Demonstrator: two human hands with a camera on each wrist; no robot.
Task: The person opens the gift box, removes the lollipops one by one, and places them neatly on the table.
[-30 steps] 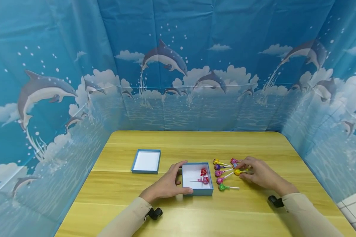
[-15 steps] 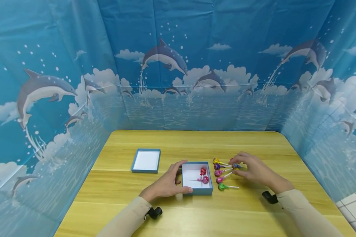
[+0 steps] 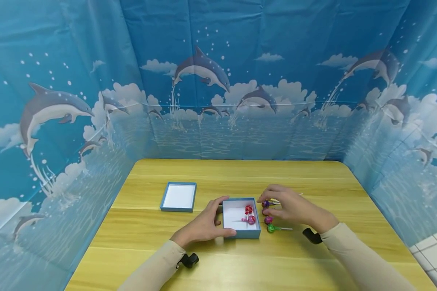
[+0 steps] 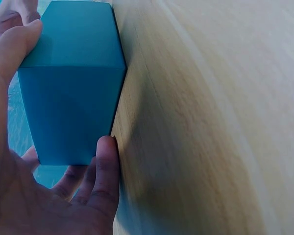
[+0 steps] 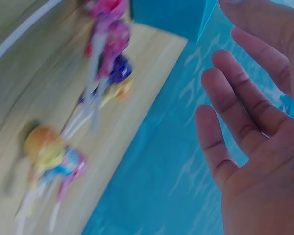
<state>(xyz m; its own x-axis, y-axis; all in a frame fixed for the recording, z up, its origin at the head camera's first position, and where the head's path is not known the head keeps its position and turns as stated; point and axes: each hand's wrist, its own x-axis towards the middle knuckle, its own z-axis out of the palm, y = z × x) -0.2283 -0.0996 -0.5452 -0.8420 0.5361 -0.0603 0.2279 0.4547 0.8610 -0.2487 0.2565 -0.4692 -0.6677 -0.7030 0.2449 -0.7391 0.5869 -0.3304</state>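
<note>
My left hand [image 3: 204, 226] grips the open blue box [image 3: 241, 234] at its left side. In the left wrist view the thumb lies along one face of the box and the other fingers reach round an adjoining side. A red lollipop [image 3: 249, 209] and a pink lollipop [image 3: 251, 220] lie inside on the white bottom. My right hand [image 3: 295, 206] hovers over the loose lollipops just right of the box, hiding some of them. Its fingers are spread and loosely bent, with nothing between them in the right wrist view. A green lollipop [image 3: 271, 228] and a purple lollipop [image 3: 265, 203] show beside it.
The box's lid [image 3: 179, 197] lies with its white inside up, at the left on the wooden table [image 3: 211, 173]. Several more lollipops, among them an orange-yellow one [image 5: 43, 147], lie under the right hand. A dolphin-print curtain [image 3: 218, 133] surrounds the table.
My right hand has moved left, from the lollipops on the far right to those next to the box, and carries none. The left hand and the box have stayed in place.
</note>
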